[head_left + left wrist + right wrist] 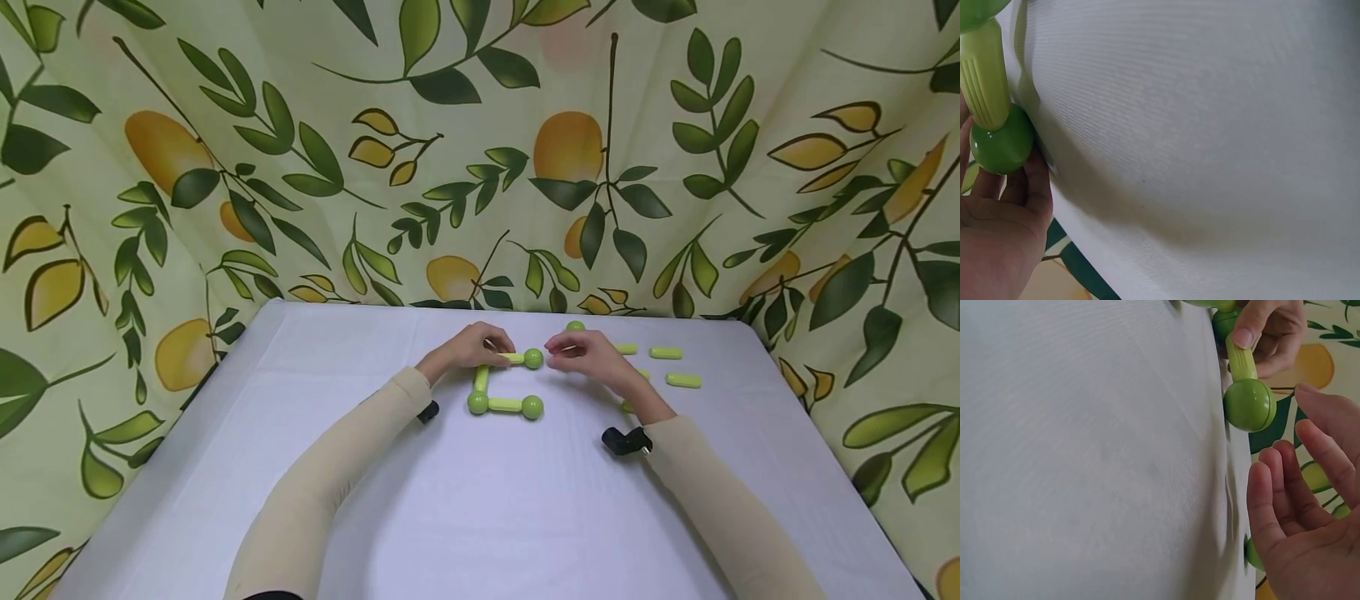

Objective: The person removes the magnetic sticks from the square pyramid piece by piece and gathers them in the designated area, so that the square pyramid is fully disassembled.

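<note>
On the white table, green balls and yellow-green rods form a three-sided frame in the head view. My left hand (pixel 468 343) grips its far left corner, fingers around the green corner ball (pixel 1002 140), thumb on the far rod (pixel 1241 361). That corner ball is hidden behind the hand in the head view. At the far rod's right end sits a green end ball (pixel 533 358). Just right of it is my right hand (pixel 592 357), fingers spread and holding nothing. A side rod (pixel 481 380) runs to the near corner ball (pixel 477 402), then a near rod (pixel 505 405) to another ball (pixel 532 407).
Several loose rods (pixel 683 381) lie right of my right hand, some partly behind it. A loose green ball (pixel 575 327) stands beyond that hand, near the back edge. A leaf-and-fruit patterned curtain (pixel 495 192) hangs behind the table (pixel 480 517).
</note>
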Available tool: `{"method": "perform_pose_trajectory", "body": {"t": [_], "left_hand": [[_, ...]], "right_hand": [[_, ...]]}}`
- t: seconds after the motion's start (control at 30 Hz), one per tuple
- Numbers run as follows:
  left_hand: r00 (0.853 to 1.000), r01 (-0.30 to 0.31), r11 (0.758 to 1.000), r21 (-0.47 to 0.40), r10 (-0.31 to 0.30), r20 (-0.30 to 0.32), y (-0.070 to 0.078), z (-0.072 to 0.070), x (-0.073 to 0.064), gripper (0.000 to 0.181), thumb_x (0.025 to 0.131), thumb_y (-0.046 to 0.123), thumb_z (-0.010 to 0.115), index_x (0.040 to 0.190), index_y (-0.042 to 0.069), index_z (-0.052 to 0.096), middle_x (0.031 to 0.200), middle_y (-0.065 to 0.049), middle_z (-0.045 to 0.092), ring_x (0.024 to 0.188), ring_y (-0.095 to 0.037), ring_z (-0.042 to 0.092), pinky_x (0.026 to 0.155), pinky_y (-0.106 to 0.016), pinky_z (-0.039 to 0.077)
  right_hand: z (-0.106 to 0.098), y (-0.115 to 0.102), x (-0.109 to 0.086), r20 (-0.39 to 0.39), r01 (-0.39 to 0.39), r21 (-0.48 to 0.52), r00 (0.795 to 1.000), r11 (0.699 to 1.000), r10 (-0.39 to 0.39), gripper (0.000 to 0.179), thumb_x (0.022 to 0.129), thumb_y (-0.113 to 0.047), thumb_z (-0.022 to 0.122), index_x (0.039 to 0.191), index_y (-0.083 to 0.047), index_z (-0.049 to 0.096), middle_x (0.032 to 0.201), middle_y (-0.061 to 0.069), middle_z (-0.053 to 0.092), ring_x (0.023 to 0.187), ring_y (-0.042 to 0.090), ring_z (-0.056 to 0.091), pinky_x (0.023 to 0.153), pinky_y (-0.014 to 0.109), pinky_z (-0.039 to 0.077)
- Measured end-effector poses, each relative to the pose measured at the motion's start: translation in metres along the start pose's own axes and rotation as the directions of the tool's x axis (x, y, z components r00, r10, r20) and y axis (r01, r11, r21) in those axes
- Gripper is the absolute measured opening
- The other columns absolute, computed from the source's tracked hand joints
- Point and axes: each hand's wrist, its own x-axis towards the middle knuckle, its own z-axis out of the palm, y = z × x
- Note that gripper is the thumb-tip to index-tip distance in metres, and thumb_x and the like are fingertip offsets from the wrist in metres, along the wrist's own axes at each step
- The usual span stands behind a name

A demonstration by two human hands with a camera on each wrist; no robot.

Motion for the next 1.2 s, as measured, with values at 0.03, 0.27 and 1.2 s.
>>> {"method": "perform_pose_trajectory", "body": {"t": [0.03,0.27,1.2], "left_hand": [[1.000,-0.002,1.000,0.001,0.002,0.000,0.000,0.000,0.000,0.015,0.091,0.006,0.078,0.106,0.005,0.075,0.101,-0.001,0.069,0.097,-0.016,0.062,0.090,-0.025,0.050],[1.000,-0.016,1.000,-0.003,0.016,0.008,-0.003,-0.002,-0.001,0.015,0.092,0.006,0.077,0.107,0.004,0.075,0.101,-0.001,0.070,0.097,-0.016,0.062,0.090,-0.026,0.050],[0.999,-0.027,0.999,-0.042,0.029,0.037,-0.004,-0.004,-0.002,0.013,0.091,0.007,0.078,0.104,0.004,0.076,0.096,0.001,0.071,0.092,-0.015,0.061,0.084,-0.027,0.049]], "right_hand": [[0.001,0.001,0.001,-0.003,0.003,0.003,1.000,1.000,-0.003,0.037,0.092,-0.016,0.079,0.123,0.001,0.069,0.120,0.014,0.065,0.108,0.029,0.063,0.092,0.035,0.053],[0.009,0.000,0.012,0.008,0.023,0.036,1.000,0.999,-0.024,0.042,0.089,-0.011,0.081,0.124,0.006,0.067,0.123,0.018,0.065,0.110,0.030,0.064,0.095,0.036,0.052],[0.026,-0.004,0.025,0.054,0.035,-0.023,0.998,0.999,-0.034,0.031,0.084,0.000,0.083,0.114,0.000,0.073,0.114,0.010,0.070,0.107,0.027,0.064,0.094,0.039,0.051]]}}
